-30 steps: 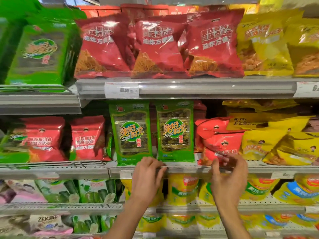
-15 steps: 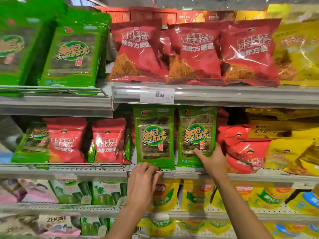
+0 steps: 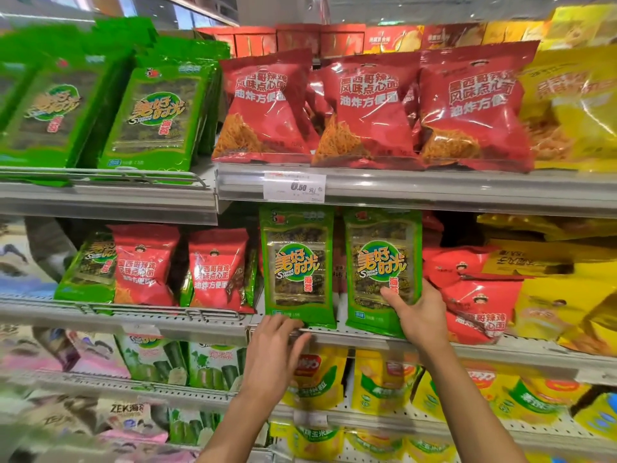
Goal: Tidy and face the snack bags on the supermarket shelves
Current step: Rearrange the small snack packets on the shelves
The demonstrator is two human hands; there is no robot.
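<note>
- My right hand (image 3: 421, 317) holds the lower right corner of the right green bag (image 3: 382, 262): thumb laid across its front, the other fingers curled round the edge behind it.
- That bag stands upright on the middle shelf (image 3: 367, 339), face out, its bottom at the shelf's front lip.
- My left hand (image 3: 275, 355) is at the bottom edge of the left green bag (image 3: 298, 262); the fingertips (image 3: 293, 325) curl at the bag's hem and the shelf lip. I cannot tell whether they pinch the bag or only touch it.
- The left green bag stands upright too, just beside the right one, with a narrow gap between them.
- Right of my right hand, red bags (image 3: 477, 305) lie slumped and tilted, touching the right green bag's edge.
- Beyond those, yellow bags (image 3: 564, 295) lie in a loose pile, one upside down.
- On the shelf above, three big red bags (image 3: 367, 108) stand in a row, a price tag (image 3: 294, 187) below them.
- Left of the green pair, two smaller red bags (image 3: 180, 265) stand upright, with green ones tucked beside them.
- Yellow-green bags (image 3: 377, 379) fill the shelf below my hands.
</note>
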